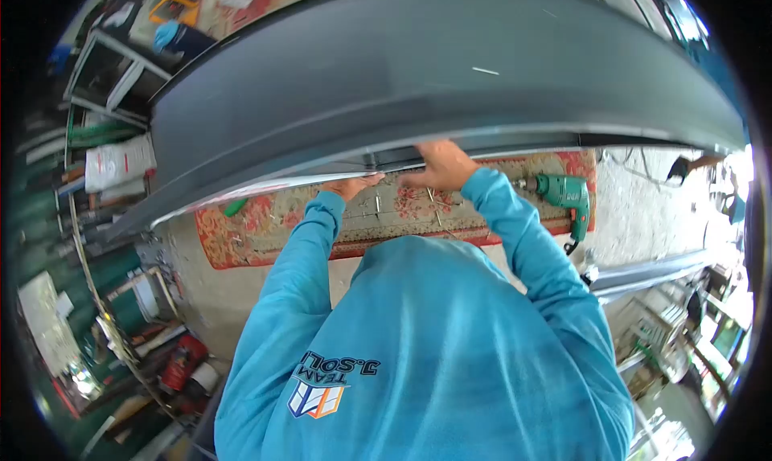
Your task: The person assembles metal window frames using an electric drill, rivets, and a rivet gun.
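A long dark grey panel (322,83) stretches across the upper part of the head view, its near edge raised above a red patterned carpet (241,254). At this edge, left of centre, my left hand (351,187) holds the panel from below, fingers pointing right. My right hand (441,168) grips the same edge further right; its fingertips pass behind the panel and the thumb stretches left. Several thin metal pieces lie on the carpet below the hands. A green power drill (563,192) rests at the carpet's right end.
On the left are metal frames (121,83), a white bag (121,163) and a red object (183,363) among scattered material. Grey profiles (651,273) lie at the right. Another person's foot (679,169) shows at the far right.
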Motion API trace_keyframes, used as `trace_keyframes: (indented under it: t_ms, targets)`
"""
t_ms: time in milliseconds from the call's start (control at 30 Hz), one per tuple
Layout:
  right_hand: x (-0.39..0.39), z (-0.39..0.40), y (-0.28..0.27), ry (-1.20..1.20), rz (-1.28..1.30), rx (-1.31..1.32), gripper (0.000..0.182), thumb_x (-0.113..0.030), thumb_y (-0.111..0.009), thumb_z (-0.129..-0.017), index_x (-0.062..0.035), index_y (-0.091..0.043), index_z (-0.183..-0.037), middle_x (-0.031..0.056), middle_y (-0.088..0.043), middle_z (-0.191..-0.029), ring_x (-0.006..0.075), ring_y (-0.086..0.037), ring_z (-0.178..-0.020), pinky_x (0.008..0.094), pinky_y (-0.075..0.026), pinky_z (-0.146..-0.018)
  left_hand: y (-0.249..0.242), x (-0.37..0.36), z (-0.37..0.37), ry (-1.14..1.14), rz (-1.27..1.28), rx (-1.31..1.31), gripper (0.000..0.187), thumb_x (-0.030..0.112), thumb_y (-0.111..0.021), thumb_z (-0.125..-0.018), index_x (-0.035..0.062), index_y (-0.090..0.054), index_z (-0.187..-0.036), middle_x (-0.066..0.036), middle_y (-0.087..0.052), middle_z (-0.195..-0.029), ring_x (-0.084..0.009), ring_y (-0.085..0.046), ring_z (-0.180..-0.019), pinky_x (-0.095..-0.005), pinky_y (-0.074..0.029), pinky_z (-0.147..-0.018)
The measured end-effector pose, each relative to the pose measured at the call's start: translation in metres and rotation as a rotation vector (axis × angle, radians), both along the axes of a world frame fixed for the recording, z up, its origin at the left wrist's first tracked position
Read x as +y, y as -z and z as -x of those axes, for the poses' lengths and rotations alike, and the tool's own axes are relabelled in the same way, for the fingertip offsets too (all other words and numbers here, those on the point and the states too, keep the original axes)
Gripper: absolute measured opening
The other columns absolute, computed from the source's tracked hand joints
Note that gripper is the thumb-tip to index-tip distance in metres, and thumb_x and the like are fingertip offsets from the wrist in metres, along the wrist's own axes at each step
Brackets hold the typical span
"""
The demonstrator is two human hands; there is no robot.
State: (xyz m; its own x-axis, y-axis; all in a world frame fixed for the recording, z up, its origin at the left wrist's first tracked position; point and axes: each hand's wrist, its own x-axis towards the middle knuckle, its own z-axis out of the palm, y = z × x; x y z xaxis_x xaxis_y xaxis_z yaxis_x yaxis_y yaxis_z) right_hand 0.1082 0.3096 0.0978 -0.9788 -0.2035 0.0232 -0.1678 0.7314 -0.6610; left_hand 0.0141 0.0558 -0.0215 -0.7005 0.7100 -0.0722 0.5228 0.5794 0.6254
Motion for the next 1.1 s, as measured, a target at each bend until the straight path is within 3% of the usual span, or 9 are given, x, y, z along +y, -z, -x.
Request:
trace_keyframes:
  t_ms: [67,167,233,300,433,633,833,900,1100]
  targets:
    - [-0.03,0.008,-0.038,-0.032,0.335,-0.031,0.078,-0.039,-0.083,-0.068,-0.0001,-0.051,-0.127,0.0224,-0.055,-0.123,0.0381,-0.052,-0.117,0.0466,-0.044,-0.096,0.004,-0.007,-0.003,-0.088,-0.025,-0.362,0.064,0.056,-0.075,-0.072,0.013,-0.062,-0.117,-0.009,-0.064,-0.117,-0.0304,-0.057,-0.109,-0.0425,-0.045,-0.094]
    - [-0.064,0.016,-0.081,-0.009,0.631,-0.088,0.083,-0.036,-0.09,-0.062,0.0015,-0.053,-0.125,0.0201,-0.053,-0.128,0.0355,-0.051,-0.12,0.0462,-0.039,-0.101,-0.01,-0.003,-0.005,-0.078,-0.069,-0.116,0.065,0.052,-0.078,-0.069,0.0158,-0.062,-0.12,-0.007,-0.063,-0.117,-0.0285,-0.054,-0.112,-0.0436,-0.04,-0.099]
    - [-0.07,0.027,-0.078,-0.175,0.505,0.002,0.091,-0.035,-0.092,-0.06,0.0029,-0.047,-0.13,0.0177,-0.055,-0.125,0.0301,-0.054,-0.114,0.0441,-0.043,-0.098,-0.013,-0.003,0.0,-0.076,-0.1,0.11,0.063,0.046,-0.081,-0.064,0.0185,-0.063,-0.117,-0.003,-0.064,-0.113,-0.026,-0.052,-0.112,-0.0452,-0.035,-0.101]
    - [-0.084,0.034,-0.095,-0.022,0.609,-0.032,0.081,-0.03,-0.09,-0.066,0.0016,-0.046,-0.127,0.0153,-0.056,-0.118,0.0258,-0.057,-0.108,0.0386,-0.046,-0.095,-0.026,-0.005,0.004,-0.005,-0.217,0.214,0.06,0.044,-0.081,-0.061,0.0195,-0.064,-0.112,0.001,-0.065,-0.108,-0.0235,-0.051,-0.109,-0.0465,-0.031,-0.101]
    - [-0.091,0.04,-0.076,-0.005,0.376,0.01,0.069,-0.026,-0.086,-0.072,-0.0021,-0.043,-0.121,0.014,-0.057,-0.111,0.0238,-0.059,-0.105,0.0359,-0.049,-0.093,-0.02,-0.009,0.006,-0.02,-0.255,0.201,0.065,0.037,-0.083,-0.056,0.0211,-0.062,-0.115,0.002,-0.063,-0.109,-0.0226,-0.051,-0.108,-0.0458,-0.032,-0.1]
    - [-0.092,0.044,-0.058,-0.021,0.466,0.22,0.062,-0.026,-0.08,-0.078,-0.0046,-0.037,-0.116,0.0152,-0.057,-0.107,0.0273,-0.06,-0.104,0.0404,-0.051,-0.093,-0.003,-0.009,0.002,-0.068,-0.322,0.205,0.065,0.034,-0.085,-0.054,0.0227,-0.061,-0.113,0.004,-0.063,-0.106,-0.0215,-0.05,-0.107,-0.0466,-0.032,-0.102]
    - [-0.089,0.051,-0.049,-0.03,0.52,0.268,0.064,-0.024,-0.082,-0.076,-0.0037,-0.037,-0.115,0.0184,-0.058,-0.109,0.0257,-0.061,-0.103,0.0355,-0.051,-0.09,-0.008,-0.017,0.004,-0.039,-0.347,0.079,0.073,0.033,-0.085,-0.057,0.017,-0.057,-0.121,-0.002,-0.056,-0.125,-0.0262,-0.047,-0.119,-0.0512,-0.027,-0.108]
    - [-0.087,0.051,-0.048,-0.027,0.507,0.257,0.063,-0.025,-0.082,-0.076,-0.0038,-0.037,-0.115,0.0185,-0.058,-0.109,0.0258,-0.061,-0.104,0.0364,-0.051,-0.091,-0.025,-0.033,0.008,-0.056,-0.31,0.035,0.085,0.035,-0.082,-0.062,0.0103,-0.046,-0.135,-0.009,-0.048,-0.138,-0.0321,-0.034,-0.134,-0.0549,-0.024,-0.111]
    - [-0.089,0.059,-0.046,-0.067,0.464,0.339,0.062,-0.034,-0.079,-0.078,-0.0068,-0.036,-0.114,0.0188,-0.06,-0.107,0.0313,-0.059,-0.108,0.0473,-0.043,-0.101,-0.122,-0.025,0.005,-0.071,-0.651,-0.106,0.091,0.026,-0.079,-0.064,0.0068,-0.036,-0.142,-0.015,-0.044,-0.14,-0.0339,-0.039,-0.133,-0.0564,-0.023,-0.113]
